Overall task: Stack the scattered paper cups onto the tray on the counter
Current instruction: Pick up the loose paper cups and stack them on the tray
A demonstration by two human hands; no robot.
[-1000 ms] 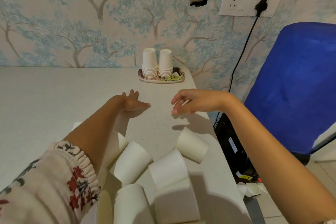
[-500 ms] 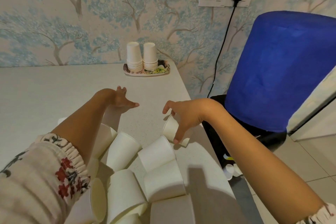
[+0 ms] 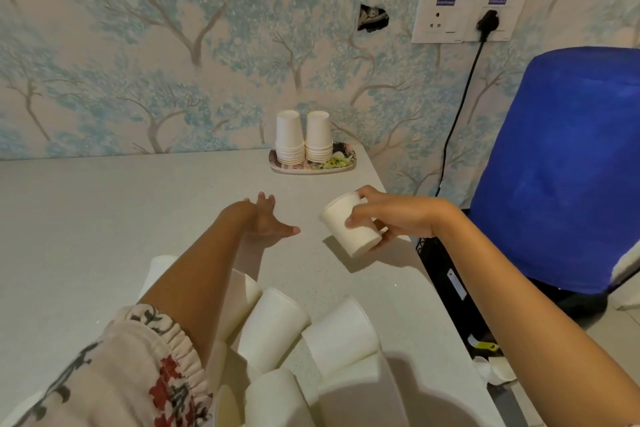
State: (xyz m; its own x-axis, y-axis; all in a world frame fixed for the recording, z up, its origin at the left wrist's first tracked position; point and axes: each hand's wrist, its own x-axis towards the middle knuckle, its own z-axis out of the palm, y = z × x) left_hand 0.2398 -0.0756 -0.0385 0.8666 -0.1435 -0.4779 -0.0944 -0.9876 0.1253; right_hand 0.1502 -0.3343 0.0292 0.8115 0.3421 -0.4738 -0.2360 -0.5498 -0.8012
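Note:
My right hand (image 3: pixel 398 215) grips a white paper cup (image 3: pixel 348 229), held tilted just above the counter (image 3: pixel 104 218) near its right edge. My left hand (image 3: pixel 266 224) rests open and flat on the counter, to the left of that cup, holding nothing. At the back of the counter a floral tray (image 3: pixel 341 163) carries two upside-down stacks of white cups (image 3: pixel 304 142). Several more white cups (image 3: pixel 273 329) lie on their sides in a heap at the near edge, partly hidden under my left forearm.
A blue chair (image 3: pixel 561 166) stands right of the counter. A black cable (image 3: pixel 457 114) runs down from a wall socket (image 3: pixel 464 19). A black box (image 3: pixel 453 284) sits below the counter's right edge, and some cups (image 3: pixel 491 369) lie on the floor.
My right hand closed on a cup from the heap and lifted it up and away from the other cups. My left hand stayed flat on the counter.

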